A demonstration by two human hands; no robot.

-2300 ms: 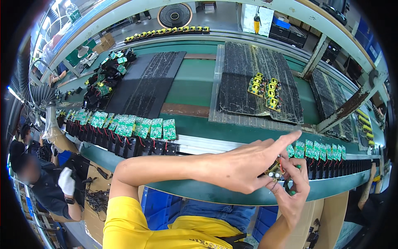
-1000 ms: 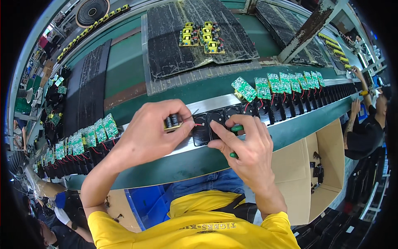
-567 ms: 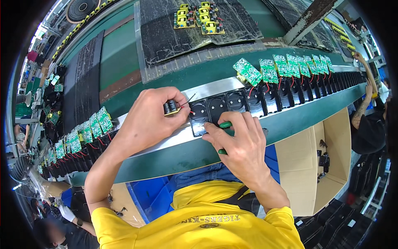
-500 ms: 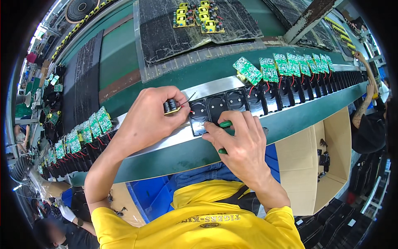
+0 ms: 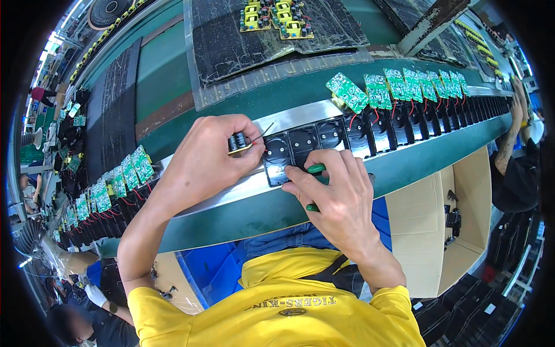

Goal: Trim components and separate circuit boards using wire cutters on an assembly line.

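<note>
My left hand [image 5: 211,153] pinches a small circuit board [image 5: 239,144] with dark cylindrical parts, tilted beside the row of cases. A thin dark wire stands out from it, and a bit of red wire shows by my fingertips. Under my right fingertips lies an open black plastic case [image 5: 277,155] with two metal studs inside. My right hand [image 5: 341,199] is closed round a hand tool with green handles [image 5: 316,168]; its working end is hidden, so its kind does not show. Both hands are close to this case, the right index finger touching its near part or just above it.
Black cases [image 5: 399,127] line a metal rail to the right, green circuit boards [image 5: 378,92] leaning on them; a similar row [image 5: 118,179] runs left. Yellow-topped boards [image 5: 289,23] sit on a black mat [image 5: 231,58]. An open carton [image 5: 413,243] stands below right. Co-workers are at both sides.
Both hands hold nearly the same pose, with the circuit board turned slightly in my left fingers. The view has shifted a little. At the far right, a co-worker's arms have moved.
</note>
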